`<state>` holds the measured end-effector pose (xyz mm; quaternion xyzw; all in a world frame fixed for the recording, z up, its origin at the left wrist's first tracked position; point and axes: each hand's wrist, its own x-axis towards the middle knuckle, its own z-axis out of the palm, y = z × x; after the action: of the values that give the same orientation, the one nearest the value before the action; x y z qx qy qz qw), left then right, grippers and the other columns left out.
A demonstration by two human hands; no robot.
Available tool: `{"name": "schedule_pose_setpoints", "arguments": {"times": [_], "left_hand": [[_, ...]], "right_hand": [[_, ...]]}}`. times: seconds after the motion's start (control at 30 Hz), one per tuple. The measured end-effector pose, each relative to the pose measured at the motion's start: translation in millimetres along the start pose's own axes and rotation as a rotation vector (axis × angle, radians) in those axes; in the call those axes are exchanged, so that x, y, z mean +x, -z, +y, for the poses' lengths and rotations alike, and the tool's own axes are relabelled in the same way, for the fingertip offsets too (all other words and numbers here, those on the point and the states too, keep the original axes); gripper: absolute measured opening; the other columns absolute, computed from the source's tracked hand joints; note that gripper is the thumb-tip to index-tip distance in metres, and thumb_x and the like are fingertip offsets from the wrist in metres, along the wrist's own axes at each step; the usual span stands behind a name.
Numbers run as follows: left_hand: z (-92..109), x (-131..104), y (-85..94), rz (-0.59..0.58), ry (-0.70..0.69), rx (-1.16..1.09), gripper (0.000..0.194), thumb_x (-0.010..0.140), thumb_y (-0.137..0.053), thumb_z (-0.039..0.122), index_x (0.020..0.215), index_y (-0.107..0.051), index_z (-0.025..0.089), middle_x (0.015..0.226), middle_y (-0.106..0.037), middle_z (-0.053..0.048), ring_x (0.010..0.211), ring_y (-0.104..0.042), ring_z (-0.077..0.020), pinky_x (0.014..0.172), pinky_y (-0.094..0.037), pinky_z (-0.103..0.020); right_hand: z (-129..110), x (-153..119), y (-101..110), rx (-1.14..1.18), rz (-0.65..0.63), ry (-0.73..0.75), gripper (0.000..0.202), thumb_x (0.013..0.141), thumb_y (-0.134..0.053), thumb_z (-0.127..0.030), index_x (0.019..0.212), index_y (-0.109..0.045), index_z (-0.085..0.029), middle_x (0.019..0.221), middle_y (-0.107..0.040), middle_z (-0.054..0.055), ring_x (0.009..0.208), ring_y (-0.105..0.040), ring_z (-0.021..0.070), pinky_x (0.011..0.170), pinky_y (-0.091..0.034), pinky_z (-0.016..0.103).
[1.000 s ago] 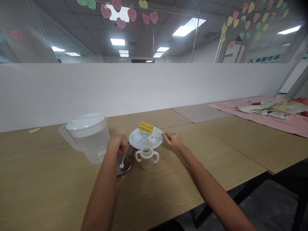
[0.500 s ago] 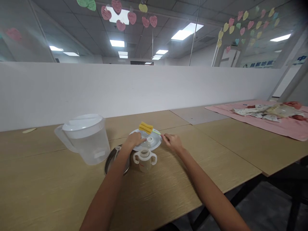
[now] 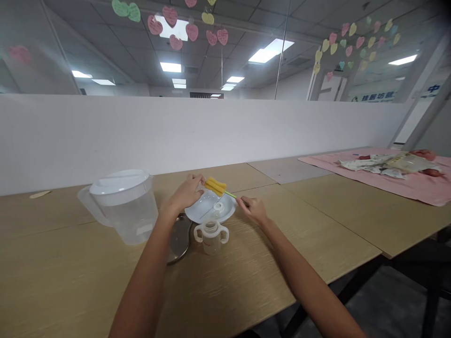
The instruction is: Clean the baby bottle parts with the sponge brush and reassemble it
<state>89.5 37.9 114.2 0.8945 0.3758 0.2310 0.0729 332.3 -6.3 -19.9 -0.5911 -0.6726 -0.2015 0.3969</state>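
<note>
My right hand (image 3: 251, 208) is closed round the green handle of a yellow sponge brush (image 3: 215, 186), whose head hangs over a white plate (image 3: 197, 216). At the left end of the sponge is my left hand (image 3: 188, 190), fingers partly bent and thumb apart; whether its fingertips touch the sponge is unclear. A small white-rimmed clear piece (image 3: 218, 209) lies on the plate. In front of the plate stands an uncapped clear bottle (image 3: 212, 239) with two white handles. Beside it, partly behind my left forearm, is a metal tray (image 3: 180, 237).
A clear lidded pitcher (image 3: 128, 206) stands left of the tray. Far left lies a flat beige piece (image 3: 40, 194). On the right, a pink cloth (image 3: 419, 188) bears a doll-like figure in patterned clothing (image 3: 391, 164). A white wall (image 3: 211, 131) runs behind the table.
My left hand has moved up and left, away from the plate's middle to the sponge's left end. More of the plate and tray shows. The view has shifted slightly.
</note>
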Motion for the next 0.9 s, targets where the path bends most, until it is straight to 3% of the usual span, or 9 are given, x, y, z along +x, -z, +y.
{"name": "schedule_pose_setpoints", "arguments": {"times": [0.2, 0.33, 0.43, 0.63, 0.9], "left_hand": [[15.3, -4.4, 9.0, 0.044, -0.177, -0.216, 0.053, 0.071, -0.058, 0.021, 0.121, -0.044, 0.026, 0.108, -0.058, -0.003, 0.097, -0.056, -0.018, 0.087, -0.044, -0.034], [23.2, -6.5, 11.2, 0.001, -0.235, -0.319, 0.052, 0.071, -0.059, 0.022, 0.122, -0.047, 0.024, 0.116, -0.058, -0.004, 0.104, -0.055, -0.0174, 0.094, -0.042, -0.035], [21.6, -7.2, 14.2, -0.024, -0.191, -0.391, 0.049, 0.073, -0.059, 0.027, 0.121, -0.049, 0.021, 0.124, -0.054, -0.005, 0.111, -0.051, -0.0184, 0.097, -0.04, -0.035], [16.3, -8.8, 21.6, -0.157, -0.07, -0.406, 0.046, 0.073, -0.06, 0.032, 0.117, -0.051, 0.022, 0.12, -0.056, -0.005, 0.101, -0.056, -0.0197, 0.09, -0.045, -0.037], [29.9, -12.9, 23.9, -0.11, -0.183, -0.45, 0.038, 0.071, -0.064, 0.032, 0.107, -0.059, 0.023, 0.117, -0.058, -0.003, 0.107, -0.053, -0.0193, 0.086, -0.048, -0.033]], "right_hand": [[2.5, -0.4, -10.5, -0.123, 0.11, 0.19, 0.06, 0.093, -0.022, -0.05, 0.054, -0.052, -0.016, 0.046, -0.053, 0.002, 0.042, -0.042, 0.0085, 0.047, -0.022, 0.024], [-8.6, -1.3, -12.9, -0.13, 0.208, 0.282, 0.044, 0.096, -0.028, -0.037, 0.072, -0.059, -0.015, 0.059, -0.06, 0.003, 0.054, -0.052, 0.0093, 0.053, -0.029, 0.022], [-12.9, -3.6, -11.0, -0.137, 0.242, 0.285, 0.037, 0.096, -0.031, -0.033, 0.081, -0.059, -0.014, 0.064, -0.061, 0.004, 0.059, -0.054, 0.0099, 0.056, -0.031, 0.022], [-8.4, -3.9, -7.4, -0.141, 0.111, 0.205, 0.04, 0.096, -0.027, -0.036, 0.087, -0.059, -0.014, 0.068, -0.062, 0.007, 0.063, -0.054, 0.012, 0.058, -0.031, 0.024], [-21.2, 1.0, -3.0, -0.092, -0.026, 0.01, 0.047, 0.095, -0.017, -0.036, 0.077, -0.054, -0.015, 0.059, -0.056, 0.004, 0.05, -0.045, 0.0107, 0.05, -0.023, 0.023]]}}
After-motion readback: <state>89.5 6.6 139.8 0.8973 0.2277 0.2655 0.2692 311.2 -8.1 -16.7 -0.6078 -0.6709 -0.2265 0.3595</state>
